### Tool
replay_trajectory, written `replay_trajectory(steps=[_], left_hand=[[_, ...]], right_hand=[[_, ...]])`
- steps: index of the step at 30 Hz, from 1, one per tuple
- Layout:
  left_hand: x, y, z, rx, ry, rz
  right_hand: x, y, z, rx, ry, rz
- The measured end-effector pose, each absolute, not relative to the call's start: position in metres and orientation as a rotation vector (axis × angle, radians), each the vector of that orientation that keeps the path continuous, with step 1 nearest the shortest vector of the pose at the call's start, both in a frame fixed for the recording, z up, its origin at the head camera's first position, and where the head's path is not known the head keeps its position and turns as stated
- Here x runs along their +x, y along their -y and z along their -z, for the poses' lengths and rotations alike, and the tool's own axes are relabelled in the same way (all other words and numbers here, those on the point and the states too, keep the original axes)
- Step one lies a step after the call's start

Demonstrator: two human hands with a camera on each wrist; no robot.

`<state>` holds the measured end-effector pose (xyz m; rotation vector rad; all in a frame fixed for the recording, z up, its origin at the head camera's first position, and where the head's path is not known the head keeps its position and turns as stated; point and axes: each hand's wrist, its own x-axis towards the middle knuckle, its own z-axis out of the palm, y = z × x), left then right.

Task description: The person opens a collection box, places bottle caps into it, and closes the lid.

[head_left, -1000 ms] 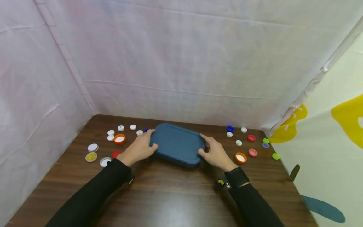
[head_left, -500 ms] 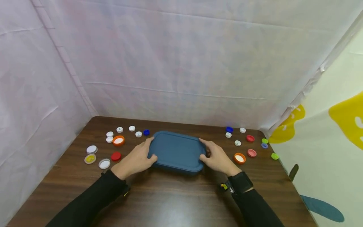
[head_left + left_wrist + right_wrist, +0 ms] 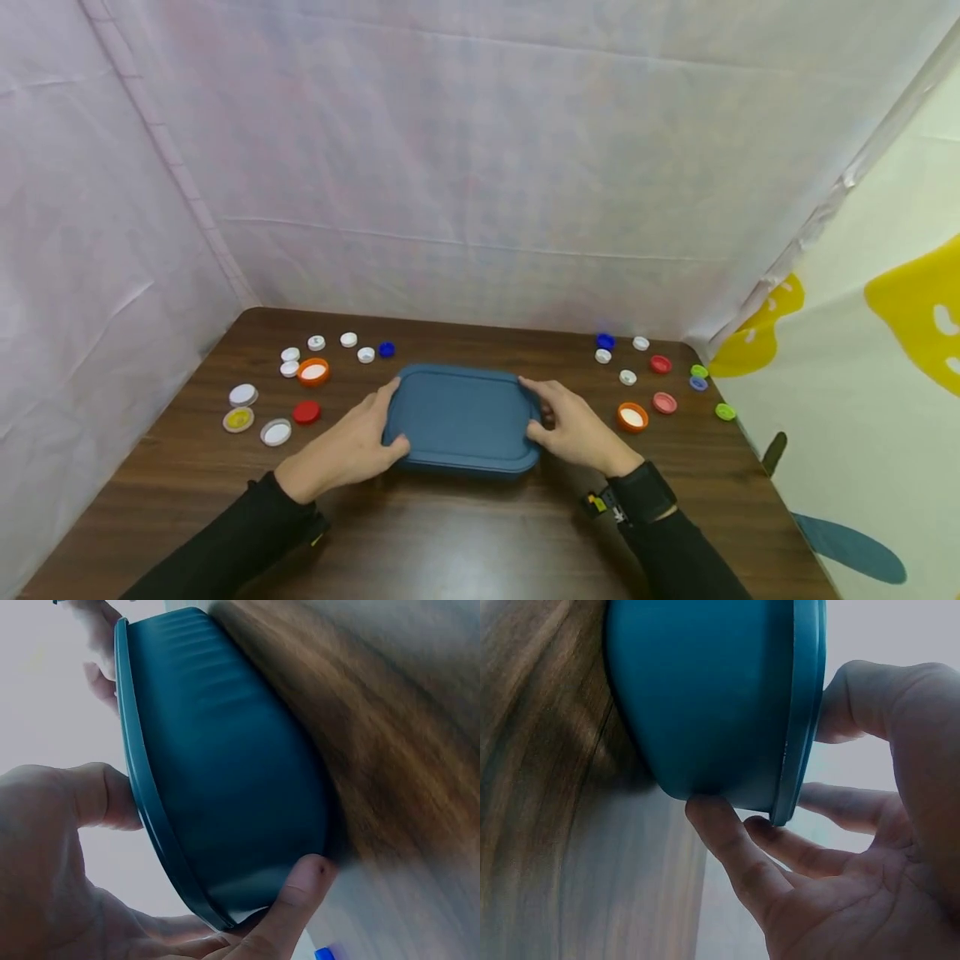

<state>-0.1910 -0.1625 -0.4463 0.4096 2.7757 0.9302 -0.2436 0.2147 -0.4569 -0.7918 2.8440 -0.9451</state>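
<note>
A dark blue rectangular plastic food container [image 3: 461,421] with rounded corners and a rimmed lid sits at the middle of the table, its long side facing me. My left hand [image 3: 345,442] grips its left end, and my right hand [image 3: 577,425] holds the right end. In the left wrist view, the left thumb [image 3: 109,796] presses on the lid's edge while a fingertip touches the side wall [image 3: 232,765] near the base. The right wrist view has the right thumb [image 3: 844,709] on the lid and fingers against the wall. The container's inside is hidden.
Bottle caps lie to both sides: white ones, an orange cap [image 3: 313,372], a red cap [image 3: 307,412] and a blue cap [image 3: 386,349] at left. Another orange cap [image 3: 632,417], pink and green ones are at right. A white sheet [image 3: 465,167] hangs behind the table [image 3: 465,542].
Both hands have drawn the container toward me and turned it from slanted to nearly square with the table. The blue cap at left, partly hidden before, now shows fully.
</note>
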Motion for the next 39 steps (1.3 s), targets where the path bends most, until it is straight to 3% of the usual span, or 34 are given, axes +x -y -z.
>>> replay_trajectory(steps=[8,17,29,39], left_hand=[[-0.180,0.165,0.449,0.394,-2.751,-0.890],[-0.189,0.171,0.452,0.471,-2.745,-0.933],[-0.205,0.180,0.459,0.709,-2.703,-0.978],[-0.205,0.173,0.466,0.711,-2.753,-0.971]], right_hand=[[-0.234,-0.216,0.466,-0.838,-2.847,0.966],[-0.221,-0.212,0.461,-1.016,-3.024,0.857],[-0.192,-0.196,0.467,-1.577,-2.942,0.679],[-0.190,-0.190,0.473,-1.770,-2.991,0.645]])
